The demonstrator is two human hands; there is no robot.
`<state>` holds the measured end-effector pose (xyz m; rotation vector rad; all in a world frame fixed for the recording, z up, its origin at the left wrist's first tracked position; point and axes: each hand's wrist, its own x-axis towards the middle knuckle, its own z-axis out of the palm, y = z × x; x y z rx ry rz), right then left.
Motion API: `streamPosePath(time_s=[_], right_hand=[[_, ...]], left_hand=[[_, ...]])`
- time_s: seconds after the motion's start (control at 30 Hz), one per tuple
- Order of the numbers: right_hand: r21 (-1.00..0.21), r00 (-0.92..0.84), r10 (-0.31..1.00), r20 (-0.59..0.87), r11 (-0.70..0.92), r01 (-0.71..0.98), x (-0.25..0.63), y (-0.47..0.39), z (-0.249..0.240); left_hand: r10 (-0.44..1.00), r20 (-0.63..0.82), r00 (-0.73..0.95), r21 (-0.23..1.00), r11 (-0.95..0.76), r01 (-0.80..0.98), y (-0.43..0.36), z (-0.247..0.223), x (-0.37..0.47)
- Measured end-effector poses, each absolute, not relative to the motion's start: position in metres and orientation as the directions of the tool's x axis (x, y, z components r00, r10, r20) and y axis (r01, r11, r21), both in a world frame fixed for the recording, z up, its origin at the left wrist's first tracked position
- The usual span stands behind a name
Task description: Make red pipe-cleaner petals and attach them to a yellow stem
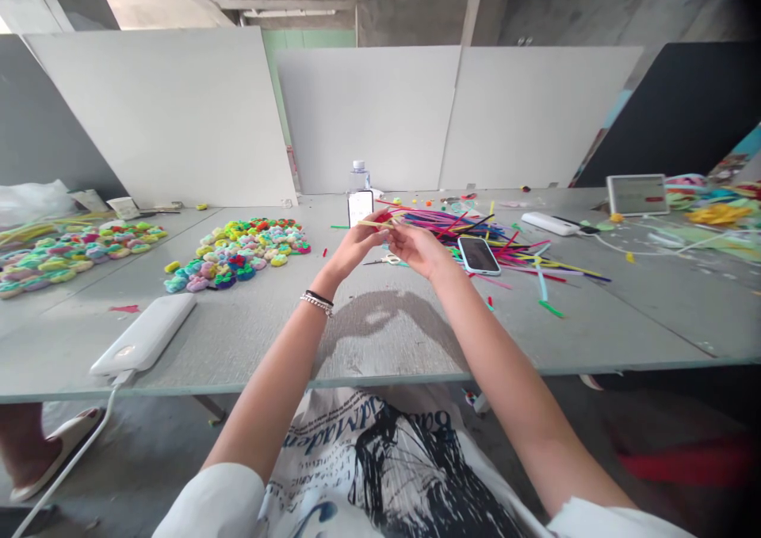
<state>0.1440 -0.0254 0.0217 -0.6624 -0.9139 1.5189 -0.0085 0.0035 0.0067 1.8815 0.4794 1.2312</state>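
Note:
Both hands are raised above the middle of the table, close together. A yellow pipe cleaner [376, 223] runs between their fingertips. My left hand [357, 245] pinches it from the left, and a dark band and a beaded bracelet sit on that wrist. My right hand [414, 249] is closed on it from the right, fingers bent. Below the hands lies a pair of small scissors [389, 260], partly hidden. Just to the right spreads a pile of colourful pipe cleaners [464, 223], with a phone [479, 255] lying on its near edge.
A second phone [359, 204] stands upright before a water bottle [358, 177]. Fuzzy flower-like pieces [238, 251] lie in a heap at left, with more pieces [65, 257] farther left. A white power bank [146, 334] with a cable lies front left; another power bank [550, 223] lies right.

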Motion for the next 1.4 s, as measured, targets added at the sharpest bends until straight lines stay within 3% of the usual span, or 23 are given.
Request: streamPosePath(time_s=[0.1,0.23,0.43,0.83,1.1,1.4], right_hand=[[-0.892,-0.148,0.984,0.101,0.023,-0.451,0.144,-0.026,0.022],[-0.974,-0.055,0.986,0.159,0.148,-0.171,0.145,-0.023,0.018],[-0.964,-0.03,0.97,0.241,0.243,0.112,0.147,-0.018,0.011],[-0.626,-0.126,0.814,0.567,0.525,0.577,0.146,-0.012,0.003],[-0.477,-0.205,0.777,0.596,0.547,0.688,0.139,-0.016,0.001],[-0.36,-0.292,0.771,0.566,0.55,0.754,0.139,-0.023,0.004]], left_hand=[[0.72,0.574,0.389,0.808,-0.576,-0.126,0.006,0.006,-0.007],[0.78,0.547,0.302,0.83,-0.553,-0.073,0.011,0.002,-0.004],[0.793,0.584,0.176,0.788,-0.605,0.112,0.016,-0.002,-0.004],[0.787,0.616,0.034,0.739,-0.592,0.321,0.009,0.0,-0.005],[0.845,0.533,-0.042,0.81,-0.496,0.311,0.012,-0.007,-0.001],[0.814,0.573,-0.093,0.767,-0.493,0.41,0.01,-0.004,-0.004]])
